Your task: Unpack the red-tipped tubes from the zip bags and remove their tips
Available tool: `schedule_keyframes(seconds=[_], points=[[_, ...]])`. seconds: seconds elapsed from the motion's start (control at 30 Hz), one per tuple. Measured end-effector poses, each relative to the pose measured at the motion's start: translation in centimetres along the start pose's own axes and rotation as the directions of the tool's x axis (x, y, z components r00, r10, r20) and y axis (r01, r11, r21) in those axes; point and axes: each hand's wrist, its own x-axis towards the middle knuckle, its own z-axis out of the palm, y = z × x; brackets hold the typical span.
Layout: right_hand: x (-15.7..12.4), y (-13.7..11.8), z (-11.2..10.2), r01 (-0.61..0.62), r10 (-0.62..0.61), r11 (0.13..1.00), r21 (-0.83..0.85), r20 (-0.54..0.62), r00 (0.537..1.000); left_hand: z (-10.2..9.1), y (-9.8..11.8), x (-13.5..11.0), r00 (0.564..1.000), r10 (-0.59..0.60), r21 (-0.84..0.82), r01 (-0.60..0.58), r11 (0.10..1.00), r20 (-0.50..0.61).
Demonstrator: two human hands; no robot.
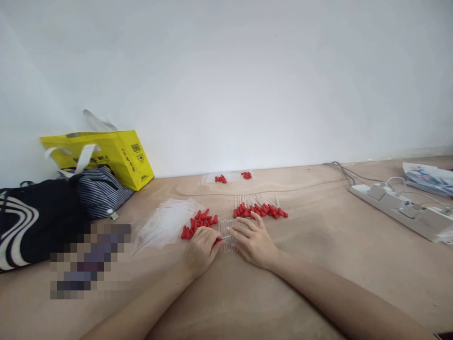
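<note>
My left hand (204,250) is closed in a pinch on a red rubber bulb (218,240), mostly covered by the fingers. Close against it, my right hand (254,239) pinches a thin clear glass tube (227,237) that runs to the bulb; whether the tube sits inside it I cannot tell. Under the fingers lies a row of clear glass tubes (222,226). Loose red rubber bulbs (200,221) form a pile just beyond my left hand. Past my right hand, several glass droppers (262,210) with red bulbs lie side by side, bulbs toward me.
Clear plastic bags (166,222) are stacked left of the bulbs. Near the wall lie filled bags (221,179) with red-bulbed droppers. A yellow bag (120,160), a striped pouch (102,189) and a black bag (38,222) stand left. A power strip (403,208) with cables is right.
</note>
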Motion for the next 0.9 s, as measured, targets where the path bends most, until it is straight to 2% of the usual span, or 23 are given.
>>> schedule_keyframes(seconds=[0.13,0.23,0.6,0.9], points=[[0.1,0.2,1.2,0.051,-0.051,0.999,-0.009,-0.039,0.998,0.5,0.7,0.7,0.998,0.052,-0.013,-0.052,0.999,-0.039],[-0.1,0.5,1.5,0.071,-0.071,0.997,-0.002,-0.061,0.996,0.6,0.8,0.8,0.998,0.039,-0.006,-0.04,0.999,-0.045],[0.1,-0.1,1.2,0.063,-0.069,0.997,-0.047,-0.152,0.986,1.0,0.5,0.3,0.991,0.1,0.018,-0.098,0.995,-0.085],[-0.4,-0.7,0.3,0.099,-0.105,0.994,-0.053,-0.127,0.986,0.1,0.8,-0.2,0.991,0.095,0.021,-0.097,0.995,0.097]])
